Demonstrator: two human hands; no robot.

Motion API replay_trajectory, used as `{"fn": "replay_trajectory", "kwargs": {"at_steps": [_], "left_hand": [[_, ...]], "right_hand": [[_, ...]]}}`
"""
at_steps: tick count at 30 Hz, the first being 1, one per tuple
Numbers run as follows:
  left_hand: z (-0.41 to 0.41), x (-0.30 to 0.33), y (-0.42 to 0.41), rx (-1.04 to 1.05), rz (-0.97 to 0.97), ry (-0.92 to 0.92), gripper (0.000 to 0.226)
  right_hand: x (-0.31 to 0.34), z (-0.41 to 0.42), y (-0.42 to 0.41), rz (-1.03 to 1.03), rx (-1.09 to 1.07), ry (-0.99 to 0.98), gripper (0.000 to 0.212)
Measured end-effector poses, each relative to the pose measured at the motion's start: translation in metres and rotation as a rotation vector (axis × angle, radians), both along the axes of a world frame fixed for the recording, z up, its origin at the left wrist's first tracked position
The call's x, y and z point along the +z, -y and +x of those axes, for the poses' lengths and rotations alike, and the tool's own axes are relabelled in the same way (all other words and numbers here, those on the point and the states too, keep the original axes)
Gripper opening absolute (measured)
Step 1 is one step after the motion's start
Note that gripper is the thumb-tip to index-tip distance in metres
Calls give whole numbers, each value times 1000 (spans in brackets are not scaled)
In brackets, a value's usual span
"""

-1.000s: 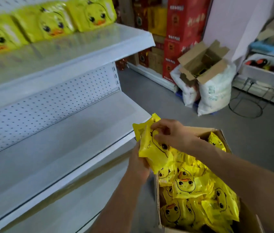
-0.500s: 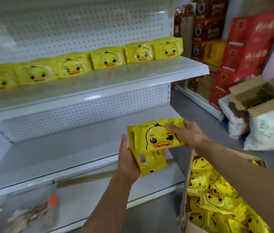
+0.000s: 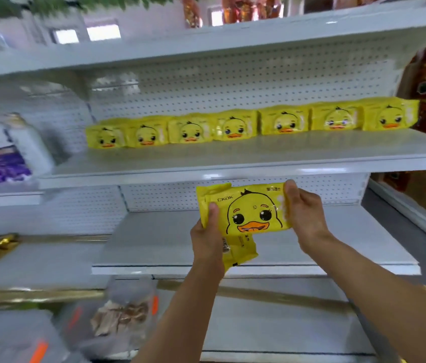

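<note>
One packet (image 3: pixel 253 210), left hand (image 3: pixel 208 239), right hand (image 3: pixel 304 218) at edges

Bare shelf (image 3: pixel 259 150) lies open before the duck-pack row (image 3: pixel 235 125).

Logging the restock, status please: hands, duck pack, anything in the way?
Front duck pack gripped by left hand and right hand. Behind it, second pack in left hand. On upper shelf, row of packs; nothing blocking seen.
</note>
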State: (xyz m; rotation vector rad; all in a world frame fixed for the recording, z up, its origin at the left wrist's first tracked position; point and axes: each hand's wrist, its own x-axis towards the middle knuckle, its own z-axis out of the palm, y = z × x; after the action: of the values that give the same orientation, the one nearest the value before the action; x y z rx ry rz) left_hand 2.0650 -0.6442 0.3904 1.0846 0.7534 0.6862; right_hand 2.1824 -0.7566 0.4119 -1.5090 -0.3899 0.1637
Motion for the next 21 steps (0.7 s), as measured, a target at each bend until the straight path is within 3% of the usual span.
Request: {"fn": "replay_trajectory", "kwargs": {"at_steps": [4, 9, 15, 17, 18, 21], "left_hand": [[-29, 19, -71, 31, -11, -11, 34], [-58, 39, -165, 62, 34, -43, 33], [-79, 60, -265, 125, 92, -48, 30], [-82, 67, -291, 133, 100, -54, 26], [-81, 69, -303, 132, 100, -60, 35], [-77, 79, -340, 167, 77, -70, 60]], "right_hand": [[10, -22, -73, 99, 7, -82, 47], [24, -45, -166, 26, 94, -104, 45], [38, -52, -252, -98, 516, -57, 46], [45, -52, -276, -157, 571, 1, 25], [50, -53, -287, -172, 571, 7, 14], [61, -44, -324, -152, 575, 14, 21]]}}
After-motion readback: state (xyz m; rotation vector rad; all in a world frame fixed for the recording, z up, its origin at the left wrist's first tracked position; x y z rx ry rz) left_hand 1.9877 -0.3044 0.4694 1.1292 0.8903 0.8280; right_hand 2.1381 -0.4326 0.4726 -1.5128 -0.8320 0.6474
